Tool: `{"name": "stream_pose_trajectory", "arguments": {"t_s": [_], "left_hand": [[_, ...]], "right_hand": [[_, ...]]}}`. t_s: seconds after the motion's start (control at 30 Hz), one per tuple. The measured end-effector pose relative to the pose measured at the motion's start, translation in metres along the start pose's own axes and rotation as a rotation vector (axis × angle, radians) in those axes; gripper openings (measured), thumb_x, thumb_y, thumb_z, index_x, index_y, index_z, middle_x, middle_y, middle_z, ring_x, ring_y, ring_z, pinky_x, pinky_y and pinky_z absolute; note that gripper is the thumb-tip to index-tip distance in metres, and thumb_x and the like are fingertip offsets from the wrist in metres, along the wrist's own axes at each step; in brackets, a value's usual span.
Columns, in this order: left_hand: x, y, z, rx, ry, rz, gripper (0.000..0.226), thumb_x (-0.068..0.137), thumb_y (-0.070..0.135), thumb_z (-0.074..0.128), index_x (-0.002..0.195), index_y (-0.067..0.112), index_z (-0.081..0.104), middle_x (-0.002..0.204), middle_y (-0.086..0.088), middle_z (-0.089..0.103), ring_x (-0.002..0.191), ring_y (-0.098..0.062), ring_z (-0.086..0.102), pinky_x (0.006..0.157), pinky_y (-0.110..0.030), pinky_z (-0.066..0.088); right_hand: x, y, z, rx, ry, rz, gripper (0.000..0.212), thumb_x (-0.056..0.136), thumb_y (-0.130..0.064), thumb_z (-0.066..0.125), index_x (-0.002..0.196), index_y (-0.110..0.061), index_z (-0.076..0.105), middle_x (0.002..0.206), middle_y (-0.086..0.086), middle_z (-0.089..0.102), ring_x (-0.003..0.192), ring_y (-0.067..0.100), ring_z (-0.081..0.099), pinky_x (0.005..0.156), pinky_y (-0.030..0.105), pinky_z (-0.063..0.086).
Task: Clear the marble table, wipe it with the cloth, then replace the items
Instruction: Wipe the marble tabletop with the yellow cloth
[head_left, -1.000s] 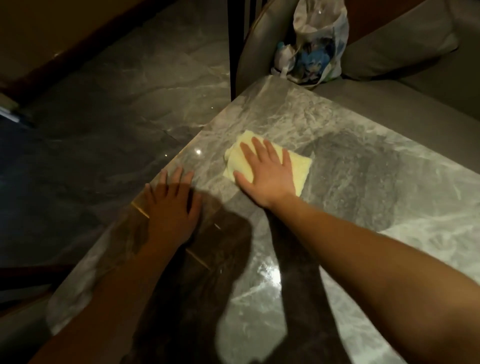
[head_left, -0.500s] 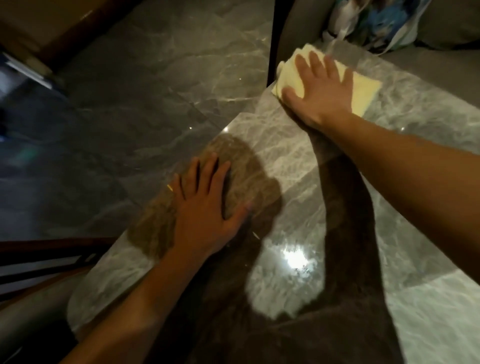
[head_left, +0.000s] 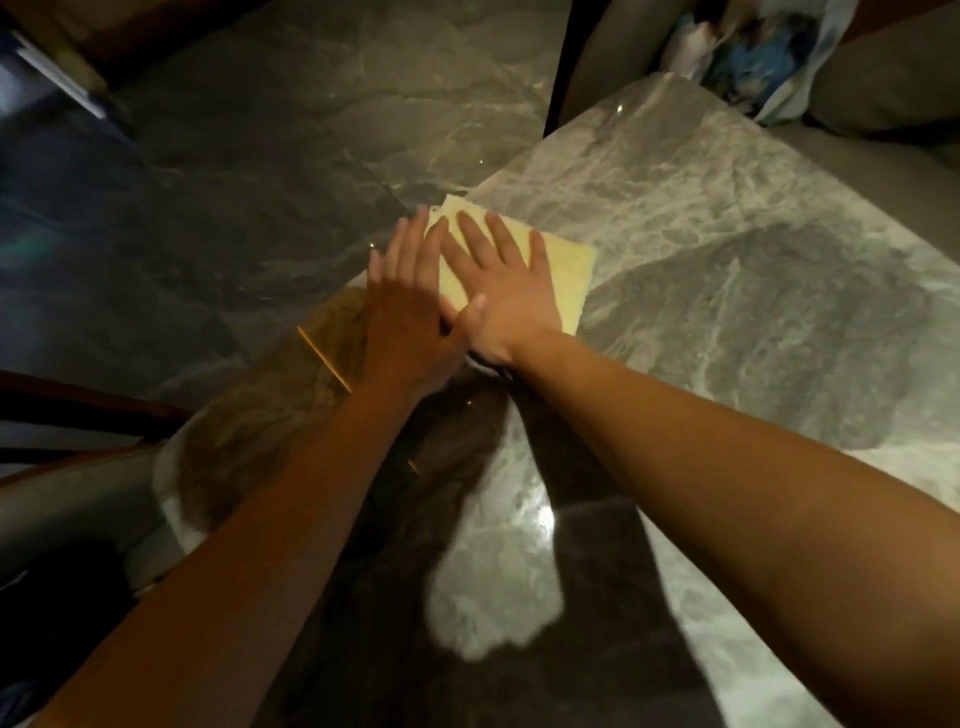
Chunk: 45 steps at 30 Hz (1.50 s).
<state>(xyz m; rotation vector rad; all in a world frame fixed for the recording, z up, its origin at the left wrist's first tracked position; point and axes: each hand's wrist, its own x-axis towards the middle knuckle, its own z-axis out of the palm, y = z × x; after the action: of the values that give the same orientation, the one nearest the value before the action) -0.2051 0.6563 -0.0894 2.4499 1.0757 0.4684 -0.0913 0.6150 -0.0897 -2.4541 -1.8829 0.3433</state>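
Note:
A folded pale yellow cloth (head_left: 563, 273) lies flat at the left edge of the grey marble table (head_left: 727, 249). My right hand (head_left: 498, 291) presses on it with fingers spread straight. My left hand (head_left: 408, 317) lies flat right beside it at the table's left edge, fingers straight, its fingertips at the cloth's left border. The two hands touch at the thumbs. Both forearms reach in from the bottom and cast dark shadows over the near part of the table.
A printed plastic bag (head_left: 753, 57) sits on the grey sofa (head_left: 883, 93) beyond the table's far corner. Dark marble floor (head_left: 260, 171) lies to the left. A dark chair frame (head_left: 78, 415) stands at the lower left.
My right hand has dragged the cloth from the far corner back toward me along the left edge. My left hand has slid forward until it meets the right hand and the cloth.

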Motion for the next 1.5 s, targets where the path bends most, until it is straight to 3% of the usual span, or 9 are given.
{"name": "stream_pose_trajectory", "arguments": {"t_s": [0.17, 0.27, 0.5, 0.7, 0.93, 1.07, 1.27, 1.5], "left_hand": [[-0.028, -0.01, -0.003, -0.013, 0.077, -0.032, 0.064, 0.09, 0.046, 0.032, 0.143, 0.01, 0.038, 0.152, -0.009, 0.034, 0.143, -0.025, 0.026, 0.116, -0.049, 0.022], [-0.047, -0.035, -0.021, 0.163, -0.042, -0.129, 0.06, 0.092, 0.045, 0.033, 0.146, 0.019, 0.029, 0.157, -0.007, 0.024, 0.145, -0.026, 0.02, 0.116, -0.049, 0.016], [-0.124, -0.097, -0.063, 0.253, -0.106, -0.397, 0.059, 0.096, 0.05, 0.014, 0.147, 0.024, 0.024, 0.159, -0.006, 0.017, 0.147, -0.028, 0.011, 0.115, -0.054, 0.002], [-0.14, -0.107, -0.065, 0.234, -0.005, -0.398, 0.045, 0.099, 0.027, 0.029, 0.144, 0.023, 0.033, 0.157, -0.006, 0.024, 0.146, -0.026, 0.016, 0.116, -0.056, 0.009], [-0.139, -0.109, -0.064, 0.283, -0.025, -0.371, 0.051, 0.094, 0.026, 0.039, 0.145, 0.025, 0.032, 0.156, -0.006, 0.027, 0.145, -0.026, 0.02, 0.112, -0.058, 0.015], [-0.138, -0.111, -0.063, 0.291, -0.043, -0.363, 0.056, 0.091, 0.029, 0.042, 0.145, 0.023, 0.031, 0.155, -0.007, 0.028, 0.143, -0.027, 0.024, 0.113, -0.058, 0.015], [-0.142, -0.111, -0.064, 0.268, 0.004, -0.347, 0.055, 0.089, 0.034, 0.037, 0.143, 0.023, 0.035, 0.152, -0.008, 0.033, 0.139, -0.027, 0.031, 0.112, -0.054, 0.022], [-0.137, -0.117, -0.065, 0.266, -0.012, -0.331, 0.054, 0.088, 0.03, 0.047, 0.141, 0.026, 0.037, 0.149, -0.003, 0.037, 0.133, -0.027, 0.036, 0.105, -0.049, 0.026]], "right_hand": [[-0.021, -0.028, 0.01, -0.001, -0.004, -0.021, 0.069, 0.093, -0.055, 0.026, 0.153, -0.029, 0.006, 0.163, -0.002, 0.001, 0.15, 0.022, -0.006, 0.118, 0.054, -0.002], [-0.024, -0.04, 0.016, 0.028, 0.015, -0.019, 0.069, 0.093, -0.06, 0.024, 0.153, -0.032, 0.006, 0.163, -0.002, 0.001, 0.15, 0.022, -0.006, 0.118, 0.055, -0.004], [-0.029, -0.078, 0.024, 0.051, 0.009, -0.095, 0.07, 0.093, -0.061, 0.026, 0.153, -0.032, 0.006, 0.163, -0.003, 0.0, 0.15, 0.024, -0.006, 0.117, 0.056, -0.003], [-0.056, -0.096, 0.027, 0.013, -0.041, -0.238, 0.072, 0.093, -0.063, 0.027, 0.154, -0.033, 0.005, 0.163, -0.003, 0.0, 0.15, 0.023, -0.006, 0.117, 0.057, -0.003], [-0.141, -0.109, 0.041, 0.074, -0.067, -0.423, 0.075, 0.085, -0.063, 0.035, 0.152, -0.033, 0.019, 0.162, -0.006, 0.014, 0.15, 0.021, 0.0, 0.118, 0.052, -0.005], [-0.191, -0.112, 0.051, 0.033, -0.068, -0.449, 0.074, 0.087, -0.061, 0.035, 0.152, -0.027, 0.024, 0.158, 0.004, 0.026, 0.149, 0.024, 0.001, 0.116, 0.052, -0.007], [-0.252, -0.083, 0.057, 0.059, -0.064, -0.308, 0.067, 0.091, -0.062, 0.036, 0.15, -0.034, 0.025, 0.161, -0.003, 0.016, 0.15, 0.021, 0.003, 0.115, 0.056, 0.007], [-0.227, -0.028, 0.039, 0.076, 0.021, 0.127, 0.065, 0.09, -0.061, 0.028, 0.149, -0.035, 0.025, 0.16, -0.004, 0.02, 0.149, 0.019, 0.011, 0.116, 0.055, 0.01]]}}
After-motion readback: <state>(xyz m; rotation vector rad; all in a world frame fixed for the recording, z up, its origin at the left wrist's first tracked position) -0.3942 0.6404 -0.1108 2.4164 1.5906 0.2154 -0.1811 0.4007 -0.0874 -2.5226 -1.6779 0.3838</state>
